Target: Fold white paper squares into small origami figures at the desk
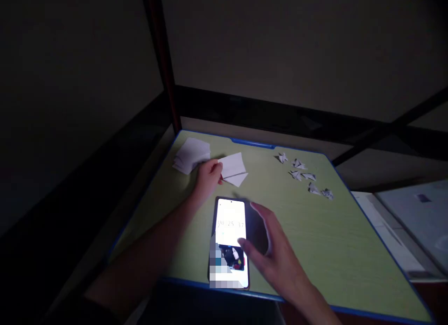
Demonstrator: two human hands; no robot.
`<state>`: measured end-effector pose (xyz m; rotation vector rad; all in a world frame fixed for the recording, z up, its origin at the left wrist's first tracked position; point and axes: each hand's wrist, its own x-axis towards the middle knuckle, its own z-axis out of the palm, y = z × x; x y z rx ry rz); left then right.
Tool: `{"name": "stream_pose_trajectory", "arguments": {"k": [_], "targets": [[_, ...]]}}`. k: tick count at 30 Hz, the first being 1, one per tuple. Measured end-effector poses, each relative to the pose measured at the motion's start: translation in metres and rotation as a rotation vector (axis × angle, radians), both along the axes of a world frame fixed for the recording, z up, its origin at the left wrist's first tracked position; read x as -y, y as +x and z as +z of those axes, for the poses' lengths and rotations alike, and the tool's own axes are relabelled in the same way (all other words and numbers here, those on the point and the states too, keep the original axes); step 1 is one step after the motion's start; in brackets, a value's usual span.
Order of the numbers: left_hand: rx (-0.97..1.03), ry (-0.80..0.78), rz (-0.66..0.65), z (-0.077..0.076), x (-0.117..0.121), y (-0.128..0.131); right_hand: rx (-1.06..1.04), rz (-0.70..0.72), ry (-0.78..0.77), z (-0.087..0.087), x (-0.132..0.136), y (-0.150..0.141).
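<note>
Pinching a folded paper sheet [234, 168] at its edge, left hand [209, 175] rests mid-bench [315, 231]. Right hand [271, 243] spread, fingers loose, thumb on lit phone [230, 236] at near edge. Paper stack [192, 155] far-left; folded pcs [304, 175] far-right.

Matt white paper sheets [234, 168], glossy glass phone [230, 241], smooth matt green table [315, 231] with blue plastic edging

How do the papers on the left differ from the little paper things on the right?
The stack of sheets is flat and unfolded; the folded pieces are creased into small pointed shapes. The sheets lie piled together, the pieces are scattered singly. The left hand rests beside the sheets, touching a folded sheet; no hand is near the pieces. Both are white and on the green table.
</note>
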<state>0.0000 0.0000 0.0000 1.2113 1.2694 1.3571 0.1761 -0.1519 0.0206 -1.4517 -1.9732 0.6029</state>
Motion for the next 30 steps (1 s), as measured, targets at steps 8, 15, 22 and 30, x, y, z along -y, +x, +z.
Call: {"name": "stream_pose_trajectory", "arguments": {"k": [8, 15, 22, 30], "targets": [[-0.031, 0.008, -0.006, -0.005, -0.003, 0.000, 0.249, -0.029, 0.068, -0.023, 0.024, -0.014], [-0.074, 0.016, -0.015, -0.003, -0.002, 0.002, 0.223, -0.033, 0.060, -0.021, 0.023, -0.013], [-0.162, 0.063, -0.027, -0.004, -0.003, 0.000, -0.041, -0.049, -0.121, -0.008, 0.010, 0.001], [-0.087, 0.071, 0.016, 0.001, -0.001, 0.004, -0.452, -0.238, 0.008, -0.002, -0.105, -0.007]]}}
